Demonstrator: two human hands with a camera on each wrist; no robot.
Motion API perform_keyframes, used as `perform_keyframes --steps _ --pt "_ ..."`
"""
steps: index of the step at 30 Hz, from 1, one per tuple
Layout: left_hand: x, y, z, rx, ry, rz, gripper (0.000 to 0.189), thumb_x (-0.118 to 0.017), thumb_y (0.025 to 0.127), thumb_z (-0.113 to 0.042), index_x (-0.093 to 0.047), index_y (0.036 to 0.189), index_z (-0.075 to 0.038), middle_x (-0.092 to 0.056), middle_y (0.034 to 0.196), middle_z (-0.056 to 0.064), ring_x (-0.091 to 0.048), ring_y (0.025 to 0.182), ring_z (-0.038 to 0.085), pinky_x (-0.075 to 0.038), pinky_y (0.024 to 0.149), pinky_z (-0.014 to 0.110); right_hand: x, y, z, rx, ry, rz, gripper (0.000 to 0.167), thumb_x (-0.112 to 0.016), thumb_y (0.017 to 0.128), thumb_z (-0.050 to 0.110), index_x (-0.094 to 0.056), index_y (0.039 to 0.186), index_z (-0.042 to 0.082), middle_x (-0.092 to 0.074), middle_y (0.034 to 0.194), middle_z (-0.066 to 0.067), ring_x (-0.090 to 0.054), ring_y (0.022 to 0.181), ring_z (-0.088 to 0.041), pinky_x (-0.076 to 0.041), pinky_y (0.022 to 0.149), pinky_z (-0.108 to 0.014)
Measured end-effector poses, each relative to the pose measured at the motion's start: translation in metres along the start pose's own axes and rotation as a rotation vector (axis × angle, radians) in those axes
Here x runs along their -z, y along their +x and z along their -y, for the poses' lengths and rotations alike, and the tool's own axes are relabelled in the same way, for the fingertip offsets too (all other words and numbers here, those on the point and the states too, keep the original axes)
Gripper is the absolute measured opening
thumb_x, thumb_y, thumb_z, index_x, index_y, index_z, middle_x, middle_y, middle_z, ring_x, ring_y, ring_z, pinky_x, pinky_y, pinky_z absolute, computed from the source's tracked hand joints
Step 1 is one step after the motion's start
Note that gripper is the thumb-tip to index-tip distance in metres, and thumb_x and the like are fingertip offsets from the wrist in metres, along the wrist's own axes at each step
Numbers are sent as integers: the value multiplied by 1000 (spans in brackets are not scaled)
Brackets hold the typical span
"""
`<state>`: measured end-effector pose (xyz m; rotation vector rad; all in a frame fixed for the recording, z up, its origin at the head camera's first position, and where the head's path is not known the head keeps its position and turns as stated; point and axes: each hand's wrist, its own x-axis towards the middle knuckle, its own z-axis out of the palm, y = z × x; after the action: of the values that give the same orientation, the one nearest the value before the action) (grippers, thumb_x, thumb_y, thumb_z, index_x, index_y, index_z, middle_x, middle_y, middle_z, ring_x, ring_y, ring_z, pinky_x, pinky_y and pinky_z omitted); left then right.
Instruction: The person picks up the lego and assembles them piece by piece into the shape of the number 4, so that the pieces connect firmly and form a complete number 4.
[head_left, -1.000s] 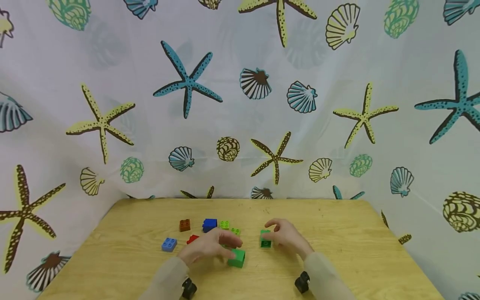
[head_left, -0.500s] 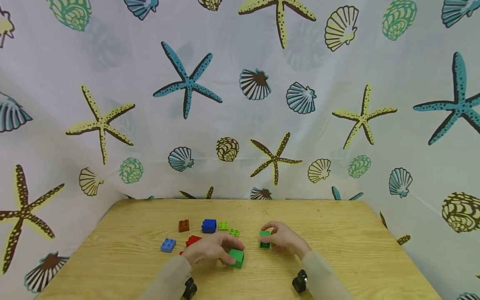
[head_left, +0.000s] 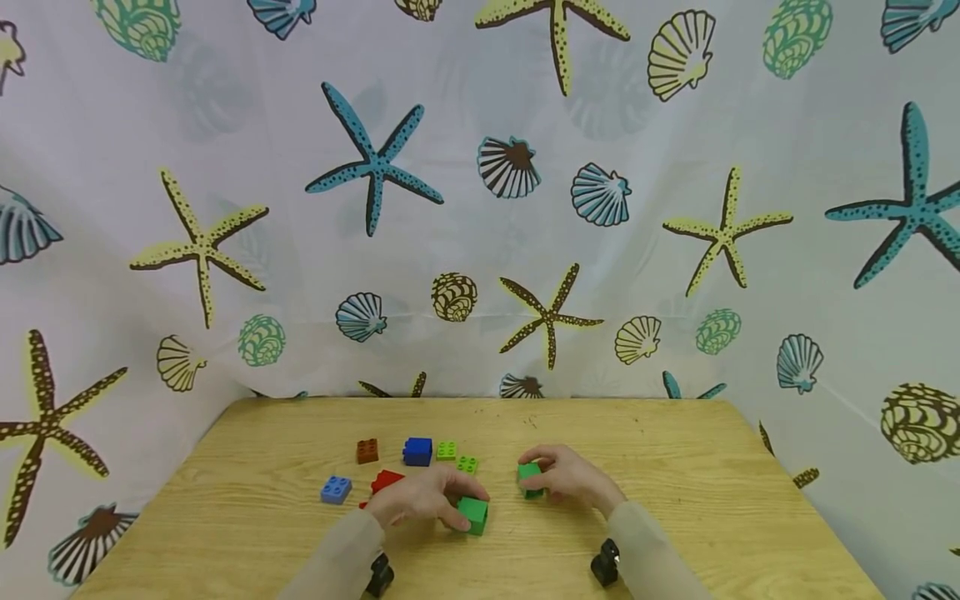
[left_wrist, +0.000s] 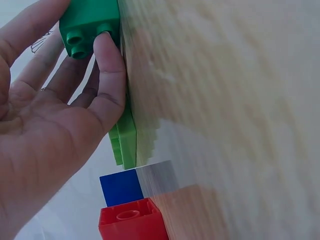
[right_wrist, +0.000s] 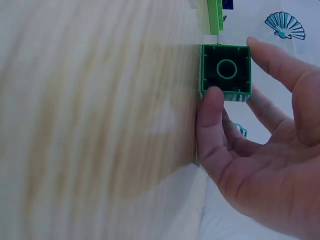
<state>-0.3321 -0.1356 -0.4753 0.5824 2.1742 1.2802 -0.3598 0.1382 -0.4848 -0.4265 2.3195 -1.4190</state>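
In the head view my left hand (head_left: 422,498) pinches a green toy building brick (head_left: 473,515) between thumb and fingers, near the front middle of the table. The left wrist view shows this brick's round studs (left_wrist: 77,45) pointing toward the palm, so it lies on its side. Farther back and to the right, my right hand (head_left: 568,475) grips a second green brick (head_left: 529,481). Its hollow underside, with one round tube (right_wrist: 226,69), faces the right wrist camera, and my fingertips touch its edges. A gap of bare table separates the two bricks.
Left of the hands lie a red brick (head_left: 387,480), partly behind my left hand, a dark blue brick (head_left: 417,452), a light blue brick (head_left: 336,490) and a brown brick (head_left: 367,451). Two lime bricks, one nearer (head_left: 467,465) and one farther (head_left: 447,451), sit between the hands. A patterned curtain (head_left: 480,242) hangs behind the table.
My left fingers have come down around their green brick. The right hand's green brick has tilted, so its near face with the round detail no longer shows in the head view.
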Motion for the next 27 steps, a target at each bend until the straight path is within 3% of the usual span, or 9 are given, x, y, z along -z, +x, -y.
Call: perform_keyframes --steps 2,6,12,16,19,23,27 --pt "0 1 -1 1 6 -2 41 -77 80 1 -70 119 -9 -67 124 4 -60 115 21 -48 100 44 2 -2 -1 3 -2 14 42 -73 89 19 -61 128 7 -55 133 -19 -59 84 -16 -52 65 -33" --pt "0 3 -2 -7 14 -7 40 -77 80 2 -71 118 -8 -68 123 3 -60 113 20 -48 100 44 5 -4 -2 3 4 36 38 -70 90 14 -63 126 8 -53 137 -20 -60 95 -18 -56 71 -36" --pt "1 2 -2 -34 2 18 39 -76 83 -3 -69 121 -7 -68 124 4 -61 115 21 -48 101 44 5 -5 0 17 35 47 29 -69 88 7 -64 117 2 -62 117 -15 -61 84 -17 -57 69 -34" --pt "4 -2 -2 -33 -30 28 40 -74 85 -5 -67 124 -5 -67 124 6 -62 111 22 -54 90 42 4 -7 0 40 49 47 27 -72 88 8 -63 112 2 -63 111 -16 -63 80 -18 -57 68 -35" --pt "6 -3 -2 -33 -33 3 41 -75 85 -8 -67 125 -7 -67 123 5 -62 106 21 -55 86 40 5 -9 0 56 66 52 27 -74 87 7 -61 110 2 -65 108 -17 -64 80 -18 -58 69 -37" --pt "7 -3 -3 -62 -4 -48 42 -77 84 -12 -68 125 -10 -67 125 3 -62 110 20 -51 96 43 5 -12 1 77 78 57 29 -73 85 3 -58 109 0 -66 105 -18 -64 80 -17 -58 70 -37" --pt "7 -1 -3 -109 -7 -84 42 -77 83 -11 -67 124 -7 -67 124 6 -63 110 21 -51 96 43 5 -14 2 94 55 26 27 -72 84 0 -57 106 0 -66 107 -16 -63 85 -17 -56 70 -35"
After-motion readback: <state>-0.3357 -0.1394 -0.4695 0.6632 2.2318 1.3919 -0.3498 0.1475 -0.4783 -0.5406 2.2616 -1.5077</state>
